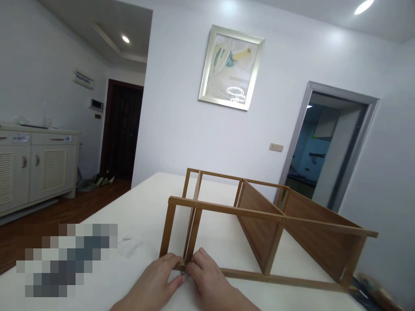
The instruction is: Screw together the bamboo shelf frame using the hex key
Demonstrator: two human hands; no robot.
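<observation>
A brown wooden shelf rack (259, 211) lies on its side on the white table, its solid shelf panels standing upright. At its near lower rail, by the left-hand crosspiece, both hands meet. My left hand (154, 283) is closed there, forefinger on the rail and thumb beneath it. Beside it, my right hand (209, 276) has its fingers curled against the same joint. A tiny grey, metal-looking piece (183, 273) shows between the left thumb and the right fingertips; its kind is too small to make out.
The white table (136, 207) stretches to the wall. A scrap of clear plastic (129, 245) and a blurred-out patch (66, 261) lie left of my hands. Past the rack's right end is a dark round-edged object (378, 289). A white cabinet (48, 168) stands far left.
</observation>
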